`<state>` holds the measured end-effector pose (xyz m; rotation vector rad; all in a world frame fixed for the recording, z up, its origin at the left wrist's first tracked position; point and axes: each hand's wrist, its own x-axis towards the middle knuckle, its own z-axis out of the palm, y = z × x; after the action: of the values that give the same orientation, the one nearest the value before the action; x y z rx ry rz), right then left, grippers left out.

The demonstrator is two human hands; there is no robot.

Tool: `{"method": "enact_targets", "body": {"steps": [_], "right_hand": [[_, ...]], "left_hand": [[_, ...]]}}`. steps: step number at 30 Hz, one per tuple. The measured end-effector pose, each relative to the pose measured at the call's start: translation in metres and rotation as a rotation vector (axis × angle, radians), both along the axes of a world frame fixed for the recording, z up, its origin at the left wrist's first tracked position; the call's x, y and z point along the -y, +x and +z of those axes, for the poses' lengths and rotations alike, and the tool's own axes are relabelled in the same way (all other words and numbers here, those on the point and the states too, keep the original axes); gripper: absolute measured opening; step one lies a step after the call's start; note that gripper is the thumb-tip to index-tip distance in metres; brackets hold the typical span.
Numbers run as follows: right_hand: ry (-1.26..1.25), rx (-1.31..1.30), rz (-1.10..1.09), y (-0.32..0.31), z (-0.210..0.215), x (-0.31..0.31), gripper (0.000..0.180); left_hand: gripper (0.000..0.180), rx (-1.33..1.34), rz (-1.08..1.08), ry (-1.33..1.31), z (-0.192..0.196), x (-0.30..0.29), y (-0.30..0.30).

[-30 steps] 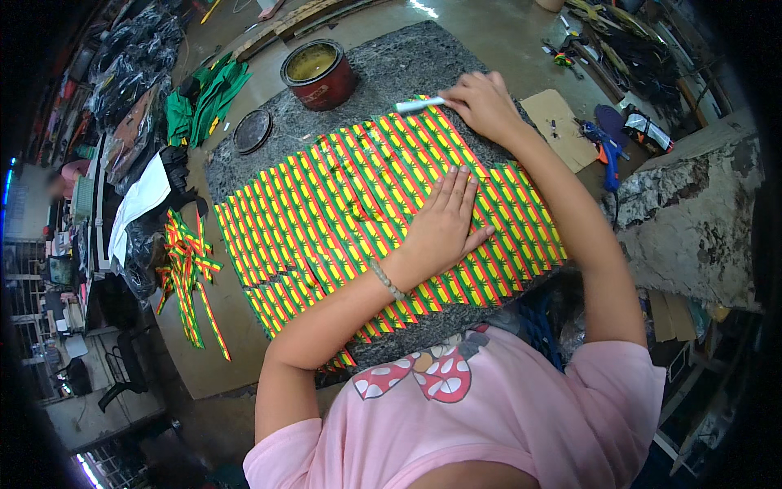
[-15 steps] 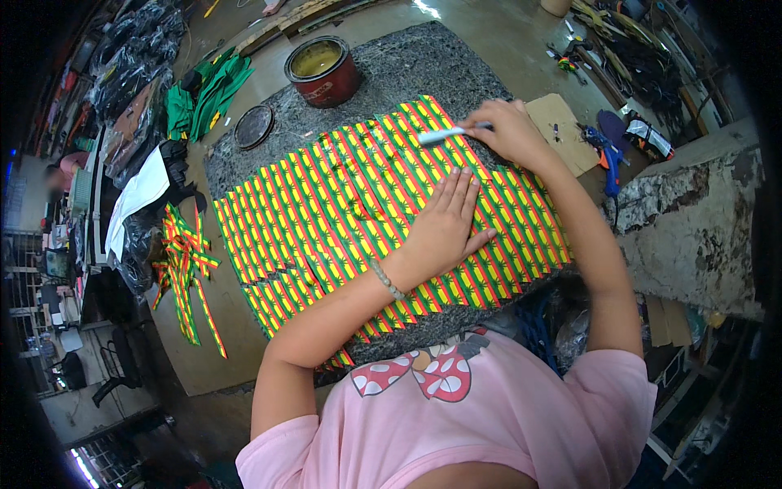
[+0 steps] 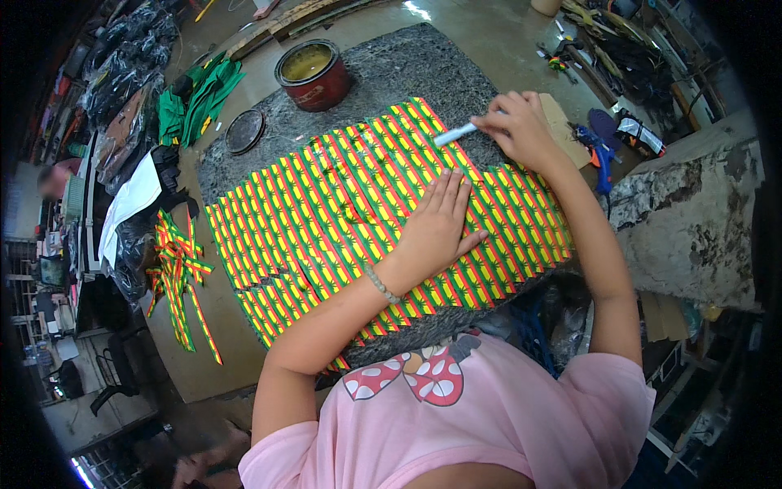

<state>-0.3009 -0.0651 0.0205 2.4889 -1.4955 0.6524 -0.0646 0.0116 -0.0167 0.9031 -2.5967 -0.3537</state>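
A broad sheet of striped material [image 3: 285, 236] in red, yellow and green, with dark leaf prints, lies on a dark speckled slab [image 3: 399, 57]. My left hand [image 3: 440, 216] rests flat on it, fingers stretched out toward the far edge. In my right hand [image 3: 521, 126] is a slim pale blue-white tool [image 3: 458, 134], pinched by its far end. Its tip points left, over the sheet's upper right edge; contact there I cannot make out. Beyond the sheet stands an open red tin [image 3: 322, 88] with yellowish contents, and its round dark lid [image 3: 245, 130] lies to the left.
Loose striped strips [image 3: 175, 273] are heaped at the left. Behind them lie white paper [image 3: 134, 200] and green fabric [image 3: 204, 102]. At the right are cardboard [image 3: 562, 122], a blue glue gun [image 3: 601, 155] and a worn pale block [image 3: 692, 212].
My right hand has lifted slightly up and to the right, drawing the pale tool toward the sheet's edge. My left hand stays flat on the sheet. The view has shifted a little.
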Motion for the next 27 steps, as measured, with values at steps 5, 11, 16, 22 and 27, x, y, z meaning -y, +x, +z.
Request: {"method": "enact_targets", "body": {"steps": [5, 11, 16, 22, 27], "right_hand": [[0.227, 0.025, 0.034, -0.002, 0.003, 0.012, 0.012], [0.140, 0.035, -0.103, 0.045, -0.025, 0.108, 0.014], [0.171, 0.191, -0.106, 0.033, -0.010, 0.109, 0.017], [0.384, 0.000, -0.112, -0.011, 0.016, 0.013, 0.016], [0.203, -0.015, -0.130, 0.004, -0.007, 0.047, 0.016]], "left_hand": [[0.076, -0.008, 0.010, -0.020, 0.000, 0.000, -0.002], [0.076, 0.014, 0.010, 0.019, 0.002, -0.001, -0.001], [0.076, -0.003, 0.001, 0.015, 0.002, 0.000, 0.000], [0.076, -0.019, 0.006, 0.023, 0.000, -0.001, 0.000], [0.077, 0.011, 0.005, 0.016, 0.001, -0.002, -0.001]]}}
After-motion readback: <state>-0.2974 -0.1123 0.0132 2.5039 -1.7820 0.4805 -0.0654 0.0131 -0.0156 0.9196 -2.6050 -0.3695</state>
